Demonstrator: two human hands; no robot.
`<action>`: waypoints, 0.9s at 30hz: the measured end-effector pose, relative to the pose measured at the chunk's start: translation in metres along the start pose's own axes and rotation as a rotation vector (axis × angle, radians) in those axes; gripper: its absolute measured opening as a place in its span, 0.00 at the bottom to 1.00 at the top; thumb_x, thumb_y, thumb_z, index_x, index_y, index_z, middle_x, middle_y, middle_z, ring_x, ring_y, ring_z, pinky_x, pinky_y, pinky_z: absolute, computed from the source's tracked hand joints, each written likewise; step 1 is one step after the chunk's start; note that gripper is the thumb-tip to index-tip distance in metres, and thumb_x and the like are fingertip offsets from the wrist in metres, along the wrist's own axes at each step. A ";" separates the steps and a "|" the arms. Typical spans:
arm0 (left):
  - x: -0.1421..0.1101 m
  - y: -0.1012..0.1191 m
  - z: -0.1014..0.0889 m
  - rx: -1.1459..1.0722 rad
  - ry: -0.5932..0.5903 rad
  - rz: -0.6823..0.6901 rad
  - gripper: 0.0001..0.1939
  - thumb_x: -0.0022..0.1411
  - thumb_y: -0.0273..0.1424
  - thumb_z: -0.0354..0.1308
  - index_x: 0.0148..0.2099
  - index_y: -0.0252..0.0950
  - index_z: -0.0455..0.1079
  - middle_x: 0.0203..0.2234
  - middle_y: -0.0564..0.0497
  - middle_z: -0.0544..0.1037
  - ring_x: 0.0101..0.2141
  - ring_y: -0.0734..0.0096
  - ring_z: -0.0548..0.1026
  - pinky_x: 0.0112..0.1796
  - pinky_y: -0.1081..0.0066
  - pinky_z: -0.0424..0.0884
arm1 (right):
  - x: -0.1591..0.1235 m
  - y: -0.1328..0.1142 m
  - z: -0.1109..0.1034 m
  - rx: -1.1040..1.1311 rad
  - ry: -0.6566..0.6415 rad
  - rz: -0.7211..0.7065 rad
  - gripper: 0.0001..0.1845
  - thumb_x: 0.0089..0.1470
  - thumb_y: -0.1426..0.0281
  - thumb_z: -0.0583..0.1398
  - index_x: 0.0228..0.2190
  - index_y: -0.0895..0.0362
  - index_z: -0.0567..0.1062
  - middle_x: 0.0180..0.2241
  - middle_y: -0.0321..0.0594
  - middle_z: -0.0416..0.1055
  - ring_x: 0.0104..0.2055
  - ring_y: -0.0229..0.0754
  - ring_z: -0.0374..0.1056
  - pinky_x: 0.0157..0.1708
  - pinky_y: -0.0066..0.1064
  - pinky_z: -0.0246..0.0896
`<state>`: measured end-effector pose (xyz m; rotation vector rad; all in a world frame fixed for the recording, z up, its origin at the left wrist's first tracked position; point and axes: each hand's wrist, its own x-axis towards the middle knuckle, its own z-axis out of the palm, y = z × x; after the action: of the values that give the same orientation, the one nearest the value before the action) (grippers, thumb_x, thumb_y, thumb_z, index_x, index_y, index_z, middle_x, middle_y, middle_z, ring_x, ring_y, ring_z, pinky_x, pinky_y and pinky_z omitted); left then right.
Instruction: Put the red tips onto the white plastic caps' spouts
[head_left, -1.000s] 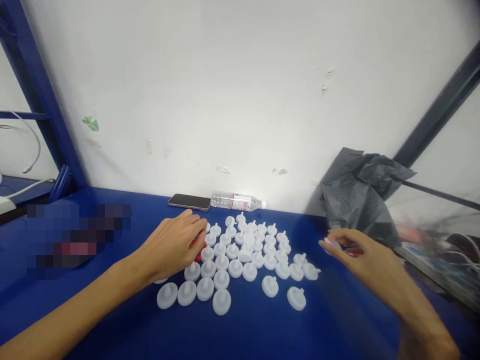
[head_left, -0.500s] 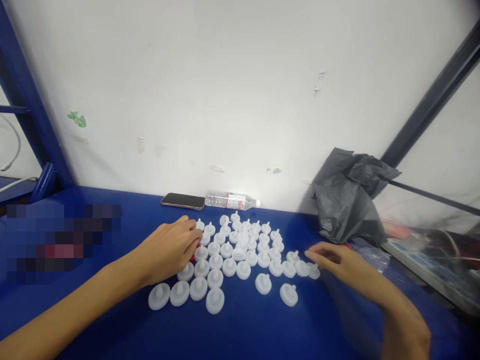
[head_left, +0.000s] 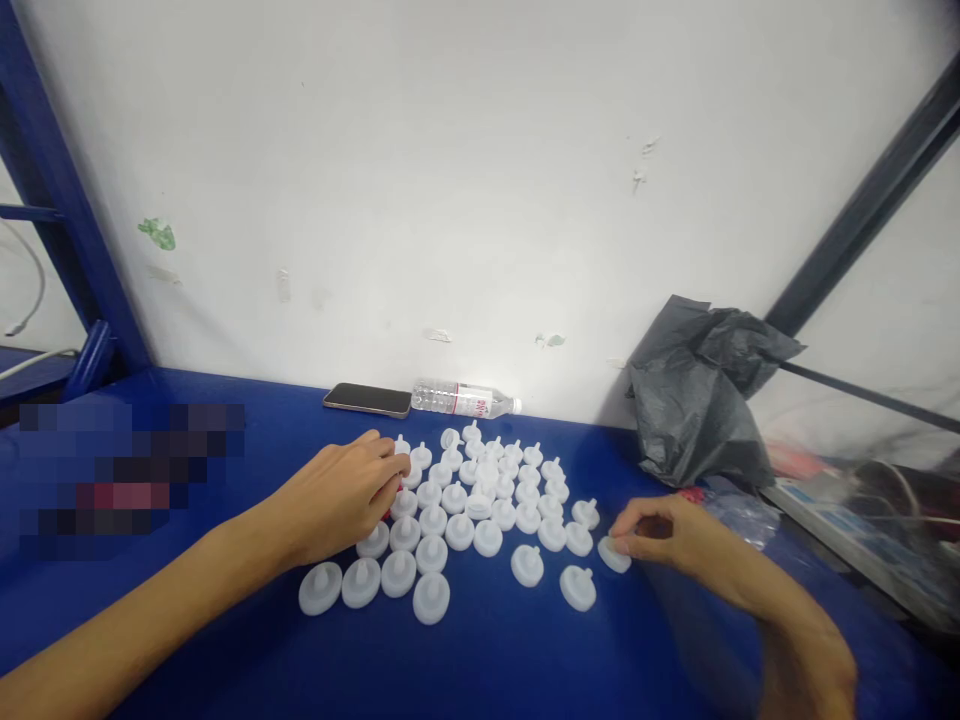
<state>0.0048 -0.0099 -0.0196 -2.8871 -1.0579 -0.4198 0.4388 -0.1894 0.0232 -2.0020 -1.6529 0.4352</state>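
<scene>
Many white round plastic discs with a short stem (head_left: pixel 431 597) stand on the blue table (head_left: pixel 495 665), mostly stem up, packed close together in the middle. My left hand (head_left: pixel 349 500) is at the left edge of the group, its fingers curled around something red (head_left: pixel 397 488) that is mostly hidden. At the right edge, my right hand (head_left: pixel 660 530) has thumb and fingers closed at the stem of one white disc (head_left: pixel 615 556), which looks slightly tilted. Two other discs (head_left: pixel 527 566) lie apart at the front right.
A black phone (head_left: pixel 367 399) and a clear plastic bottle (head_left: pixel 461 398) lie along the wall. At the right are a dark plastic bag (head_left: pixel 686 400), clear plastic wrapping (head_left: pixel 739 518) and a white power strip (head_left: pixel 817 520). Blue frame posts (head_left: pixel 71 200) rise at the left.
My right hand has closed on a disc and shifted slightly toward me. The two discs that sat beside it now show as one at its fingertips. My left hand stays nearly in place.
</scene>
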 end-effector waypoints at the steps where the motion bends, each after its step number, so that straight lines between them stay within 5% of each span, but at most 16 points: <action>1: 0.000 0.001 -0.001 -0.006 0.003 0.000 0.16 0.90 0.27 0.55 0.47 0.42 0.80 0.41 0.49 0.80 0.38 0.56 0.75 0.36 0.60 0.62 | -0.001 0.000 0.000 0.041 -0.034 0.023 0.24 0.51 0.40 0.79 0.27 0.45 0.90 0.27 0.45 0.87 0.33 0.60 0.85 0.37 0.46 0.83; 6: 0.001 0.007 -0.012 -0.031 0.003 -0.005 0.17 0.91 0.27 0.51 0.47 0.42 0.79 0.41 0.49 0.82 0.41 0.54 0.78 0.36 0.60 0.63 | -0.006 -0.013 -0.007 0.132 -0.128 0.117 0.23 0.50 0.45 0.81 0.43 0.45 0.94 0.36 0.44 0.91 0.43 0.62 0.89 0.46 0.46 0.90; 9: 0.000 0.008 -0.014 -0.029 0.033 0.001 0.18 0.91 0.28 0.49 0.52 0.43 0.82 0.43 0.47 0.84 0.44 0.51 0.79 0.35 0.60 0.64 | -0.007 -0.018 -0.012 0.080 -0.067 0.126 0.26 0.48 0.47 0.81 0.47 0.45 0.95 0.38 0.44 0.88 0.42 0.60 0.87 0.48 0.47 0.91; 14: -0.001 0.008 -0.012 -0.074 0.142 -0.006 0.21 0.94 0.32 0.47 0.59 0.43 0.84 0.46 0.45 0.86 0.49 0.49 0.81 0.38 0.60 0.72 | -0.004 0.003 -0.011 0.024 -0.043 0.190 0.38 0.47 0.46 0.80 0.59 0.43 0.93 0.49 0.44 0.89 0.42 0.57 0.87 0.50 0.49 0.92; 20: 0.003 0.004 -0.012 -0.111 0.384 -0.168 0.25 0.93 0.34 0.46 0.60 0.40 0.88 0.58 0.39 0.85 0.58 0.46 0.80 0.54 0.53 0.86 | 0.002 0.026 -0.003 0.114 -0.157 0.201 0.37 0.49 0.44 0.81 0.58 0.44 0.91 0.57 0.49 0.89 0.49 0.63 0.93 0.55 0.53 0.93; 27: 0.006 -0.021 -0.009 -0.193 0.498 -0.202 0.29 0.95 0.37 0.43 0.59 0.37 0.88 0.59 0.38 0.83 0.59 0.45 0.79 0.70 0.44 0.79 | 0.010 0.016 0.014 0.085 -0.098 0.189 0.39 0.43 0.47 0.78 0.57 0.44 0.92 0.56 0.49 0.93 0.51 0.64 0.92 0.53 0.50 0.93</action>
<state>-0.0063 0.0091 -0.0101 -2.5979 -1.2633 -1.2337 0.4460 -0.1797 0.0030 -2.1111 -1.4795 0.6700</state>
